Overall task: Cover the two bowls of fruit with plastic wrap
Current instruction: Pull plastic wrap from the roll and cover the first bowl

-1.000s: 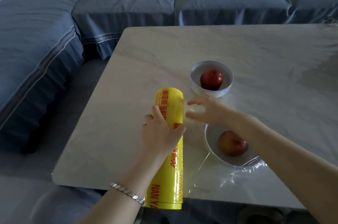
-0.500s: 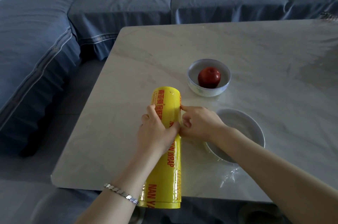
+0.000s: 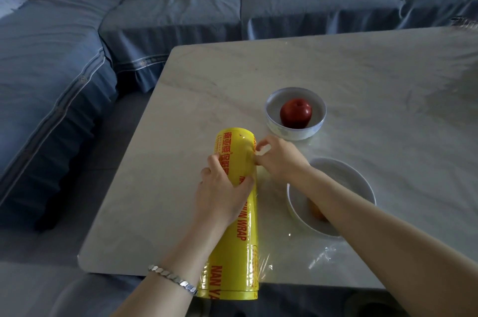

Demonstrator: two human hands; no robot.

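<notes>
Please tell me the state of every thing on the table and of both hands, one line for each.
Wrap roll: lying on table, near end past the edge.
Left hand: grip closed on the roll.
Right hand: pinching at the roll's side.
Far bowl: uncovered, red apple inside.
Near bowl: film over it, fruit mostly hidden by the forearm.

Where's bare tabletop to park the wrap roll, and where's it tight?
Free: the table right of and beyond the far bowl, and the strip left of the yellow roll to the sofa-side edge. Crowded: between roll and near bowl, where the right hand picks at the film and loose film lies.
</notes>
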